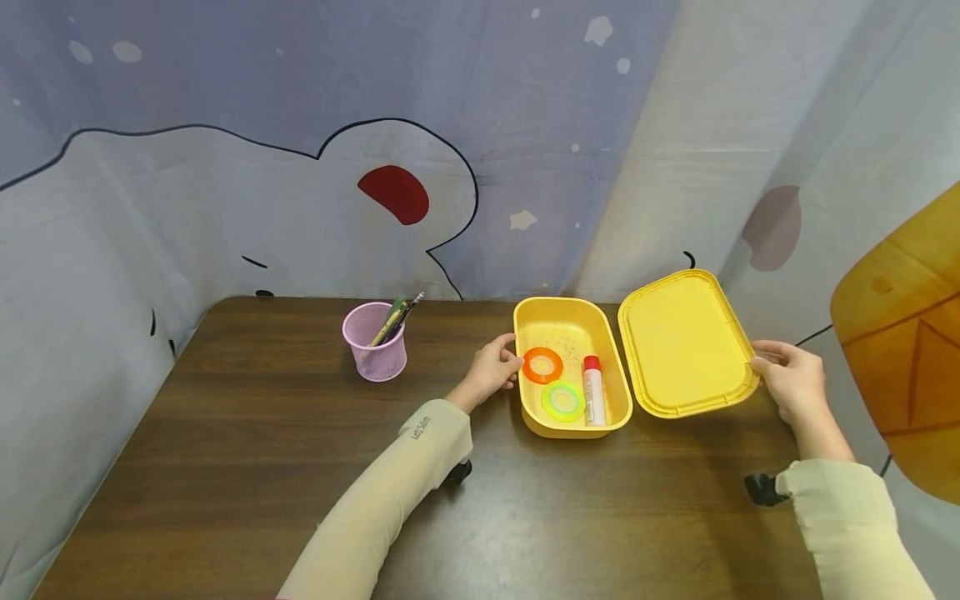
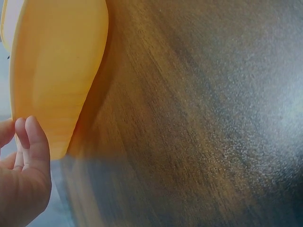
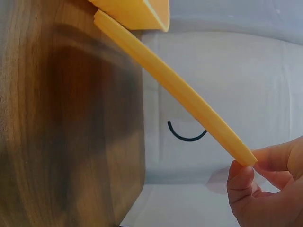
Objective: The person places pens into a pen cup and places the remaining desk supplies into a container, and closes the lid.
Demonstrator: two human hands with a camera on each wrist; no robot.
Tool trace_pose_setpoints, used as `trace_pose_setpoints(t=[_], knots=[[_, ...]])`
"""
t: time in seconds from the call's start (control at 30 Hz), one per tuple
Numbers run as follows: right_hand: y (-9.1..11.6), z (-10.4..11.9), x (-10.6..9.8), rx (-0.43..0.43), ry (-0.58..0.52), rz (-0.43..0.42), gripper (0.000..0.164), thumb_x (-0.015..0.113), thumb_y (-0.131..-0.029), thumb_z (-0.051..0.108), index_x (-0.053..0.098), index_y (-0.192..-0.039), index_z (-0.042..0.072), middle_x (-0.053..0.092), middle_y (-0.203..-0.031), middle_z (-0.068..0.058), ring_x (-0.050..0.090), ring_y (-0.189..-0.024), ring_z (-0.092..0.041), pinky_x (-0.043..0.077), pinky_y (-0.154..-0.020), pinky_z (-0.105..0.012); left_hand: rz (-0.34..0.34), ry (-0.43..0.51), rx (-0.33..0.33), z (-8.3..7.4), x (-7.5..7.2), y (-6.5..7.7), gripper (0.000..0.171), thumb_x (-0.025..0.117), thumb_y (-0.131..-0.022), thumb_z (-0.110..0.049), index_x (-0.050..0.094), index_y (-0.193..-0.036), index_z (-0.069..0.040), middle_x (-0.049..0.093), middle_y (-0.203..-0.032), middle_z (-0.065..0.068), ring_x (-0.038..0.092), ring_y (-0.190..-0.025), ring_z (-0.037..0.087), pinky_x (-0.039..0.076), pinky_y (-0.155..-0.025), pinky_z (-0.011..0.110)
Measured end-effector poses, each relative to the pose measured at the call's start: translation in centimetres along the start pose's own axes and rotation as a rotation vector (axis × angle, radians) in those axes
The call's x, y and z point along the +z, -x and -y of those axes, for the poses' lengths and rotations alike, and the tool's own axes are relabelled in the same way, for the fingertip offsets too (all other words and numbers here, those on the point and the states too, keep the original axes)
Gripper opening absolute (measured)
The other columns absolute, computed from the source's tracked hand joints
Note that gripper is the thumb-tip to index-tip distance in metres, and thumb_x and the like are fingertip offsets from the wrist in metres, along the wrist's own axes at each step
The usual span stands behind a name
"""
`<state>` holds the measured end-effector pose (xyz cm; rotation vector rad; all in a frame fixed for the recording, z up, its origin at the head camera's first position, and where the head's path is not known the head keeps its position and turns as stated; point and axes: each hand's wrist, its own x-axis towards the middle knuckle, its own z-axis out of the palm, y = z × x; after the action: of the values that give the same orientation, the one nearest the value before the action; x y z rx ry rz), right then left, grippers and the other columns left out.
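A yellow plastic box (image 1: 576, 432) stands uncovered on the table. In it lie an orange tape roll (image 1: 527, 367), a yellow-green tape roll (image 1: 547, 402) and a white glue stick (image 1: 594, 398) with a red cap. My left hand (image 1: 489, 372) grips the box's left rim, thumb at the top edge and fingers against the outer wall (image 2: 57, 71). To the right of the box, my right hand (image 1: 797, 385) pinches the edge of the yellow lid (image 1: 684, 346) between thumb and fingers. The lid is tilted, raised off the table at the hand's side (image 3: 189, 101).
A pink mesh pen cup (image 1: 381, 363) with several pens and pencils stands at the back left of the brown wooden table (image 1: 300, 467). A printed curtain (image 1: 525, 167) hangs right behind the table's back edge and along its sides.
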<state>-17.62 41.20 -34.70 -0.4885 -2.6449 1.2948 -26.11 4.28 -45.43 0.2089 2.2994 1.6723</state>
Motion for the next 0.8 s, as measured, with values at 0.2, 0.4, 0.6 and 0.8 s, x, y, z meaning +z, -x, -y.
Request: trace_pose_setpoints(t=[0.2, 0.4, 0.6, 0.8], knots=[[0.5, 1.1, 0.2, -0.05, 0.088, -0.039, 0.037, 0.049, -0.086, 0.008, 0.048, -0.117, -0.011, 0.044, -0.063, 0.033, 0.048, -0.058, 0.009, 0.045, -0.05, -0.013, -0.002, -0.004, -0.004, -0.1, 0.0, 0.0, 0.052, 0.055, -0.086, -0.01, 0.035, -0.134, -0.009, 0.057, -0.081, 0.008, 0.052, -0.056, 0.01, 0.049, -0.05, 0.021], [1.0, 2.4, 0.4, -0.113, 0.196, -0.101, 0.033, 0.052, -0.085, 0.011, 0.056, -0.112, -0.007, 0.039, -0.06, 0.037, 0.042, -0.057, 0.014, 0.039, -0.05, -0.009, -0.004, 0.003, -0.01, 0.0, 0.1, 0.0, 0.052, 0.054, -0.086, -0.01, 0.035, -0.134, -0.009, 0.056, -0.082, 0.008, 0.052, -0.057, 0.011, 0.05, -0.051, 0.021], [1.6, 3.4, 0.8, -0.135, 0.143, -0.106, 0.034, 0.053, -0.085, 0.01, 0.055, -0.112, -0.01, 0.04, -0.061, 0.038, 0.043, -0.057, 0.016, 0.041, -0.05, -0.007, -0.001, 0.013, -0.008, -0.1, 0.1, 0.0, 0.052, 0.054, -0.086, -0.009, 0.035, -0.134, -0.008, 0.056, -0.081, 0.008, 0.051, -0.057, 0.011, 0.049, -0.05, 0.021], [2.2, 4.3, 1.5, -0.162, 0.016, -0.099, 0.034, 0.056, -0.084, 0.009, 0.053, -0.11, -0.012, 0.05, -0.066, 0.03, 0.049, -0.058, 0.011, 0.044, -0.051, -0.009, 0.0, 0.02, -0.012, 0.0, 0.1, 0.0, 0.052, 0.054, -0.087, -0.01, 0.034, -0.135, -0.008, 0.056, -0.081, 0.008, 0.051, -0.057, 0.011, 0.049, -0.05, 0.021]])
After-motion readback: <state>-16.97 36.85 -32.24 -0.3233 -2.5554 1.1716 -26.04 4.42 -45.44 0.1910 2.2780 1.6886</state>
